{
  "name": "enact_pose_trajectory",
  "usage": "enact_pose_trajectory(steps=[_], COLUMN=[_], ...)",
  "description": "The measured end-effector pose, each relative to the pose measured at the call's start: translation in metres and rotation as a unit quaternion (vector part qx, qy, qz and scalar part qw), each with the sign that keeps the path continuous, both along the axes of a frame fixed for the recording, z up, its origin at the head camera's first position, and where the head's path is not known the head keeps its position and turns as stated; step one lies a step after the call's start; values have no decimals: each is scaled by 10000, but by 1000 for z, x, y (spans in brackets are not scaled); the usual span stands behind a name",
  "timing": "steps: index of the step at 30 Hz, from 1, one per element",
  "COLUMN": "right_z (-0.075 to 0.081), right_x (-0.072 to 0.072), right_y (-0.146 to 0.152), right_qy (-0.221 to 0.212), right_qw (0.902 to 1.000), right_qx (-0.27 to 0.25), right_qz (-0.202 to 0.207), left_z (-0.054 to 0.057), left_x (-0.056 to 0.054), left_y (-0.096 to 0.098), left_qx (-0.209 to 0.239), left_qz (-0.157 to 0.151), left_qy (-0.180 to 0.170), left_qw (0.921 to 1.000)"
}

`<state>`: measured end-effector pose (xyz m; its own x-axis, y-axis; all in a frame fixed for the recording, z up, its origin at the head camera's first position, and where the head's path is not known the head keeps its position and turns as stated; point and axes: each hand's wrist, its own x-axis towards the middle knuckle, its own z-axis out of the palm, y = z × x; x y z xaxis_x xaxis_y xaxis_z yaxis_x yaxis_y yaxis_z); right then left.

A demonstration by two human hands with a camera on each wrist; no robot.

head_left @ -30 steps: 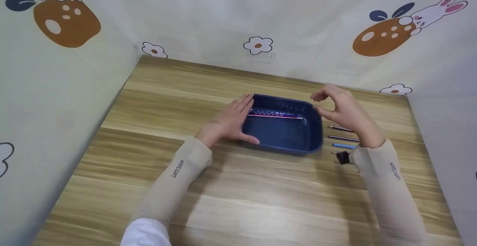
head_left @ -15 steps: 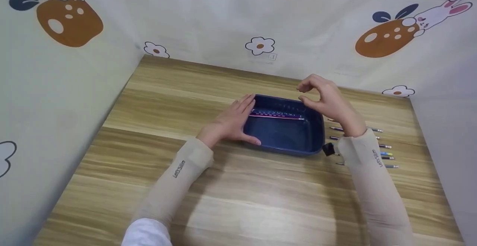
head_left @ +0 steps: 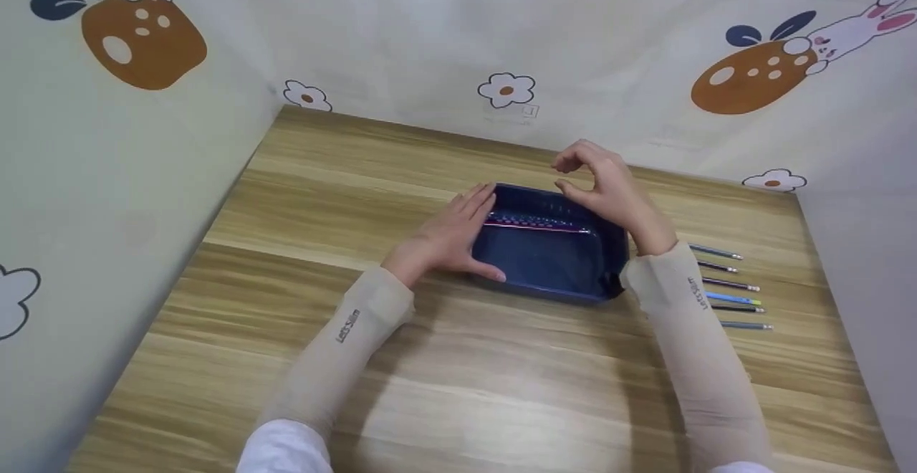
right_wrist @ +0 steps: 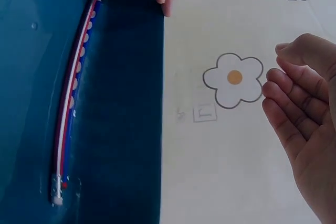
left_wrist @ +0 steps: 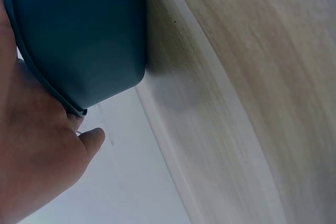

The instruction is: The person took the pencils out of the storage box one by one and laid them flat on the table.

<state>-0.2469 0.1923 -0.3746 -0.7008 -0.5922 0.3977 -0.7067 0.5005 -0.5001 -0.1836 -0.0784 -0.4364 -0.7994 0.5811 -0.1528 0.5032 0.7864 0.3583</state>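
Note:
A dark blue rectangular tray (head_left: 544,265) stands on the wooden table. My left hand (head_left: 448,240) spans its left end with straight fingers, the thumb over the front rim. Seen from the left wrist, that hand (left_wrist: 42,145) lies along the tray's rim (left_wrist: 39,74). Inside, by the back wall, lie a red-and-white striped pencil (right_wrist: 62,129) and a blue one with pale dots (right_wrist: 79,66). Above the back right rim, my right hand (head_left: 605,186) hovers with loosely bent fingers; in the right wrist view this hand (right_wrist: 310,93) holds nothing.
Several pencils (head_left: 734,287) lie in a row on the table right of the tray, their left ends hidden by the right sleeve (head_left: 688,322). A patterned cloth wall (head_left: 401,64) rises behind the table (head_left: 344,172), with more cloth at both sides.
My right hand has moved left from the tray's right end to over its back rim, uncovering the eraser ends of the loose pencils. The left hand has stayed on the tray.

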Motion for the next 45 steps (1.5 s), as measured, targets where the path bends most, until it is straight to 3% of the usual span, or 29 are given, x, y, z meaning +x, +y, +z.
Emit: enact_pose_trajectory(steps=[17, 26, 34, 38, 45], right_z=[-19, -8, -22, -33, -47], right_x=[-4, -7, -10, -11, -13], right_y=[-11, -17, -18, -18, -19], right_qy=[-33, 89, 227, -17, -911], right_qw=[9995, 9997, 9985, 9983, 9923], right_qx=[-123, -4, 457, 475, 468], right_qz=[273, 208, 188, 349, 690], left_z=[0, -1, -1, -1, 0], left_x=[0, 0, 0, 0, -1], left_y=[0, 0, 1, 1, 1], left_qx=[51, -61, -31, -2, -48], left_qz=[41, -40, -5, 26, 22], left_qy=[-63, 95, 24, -36, -40], left_qw=[10000, 9999, 10000, 10000, 10000])
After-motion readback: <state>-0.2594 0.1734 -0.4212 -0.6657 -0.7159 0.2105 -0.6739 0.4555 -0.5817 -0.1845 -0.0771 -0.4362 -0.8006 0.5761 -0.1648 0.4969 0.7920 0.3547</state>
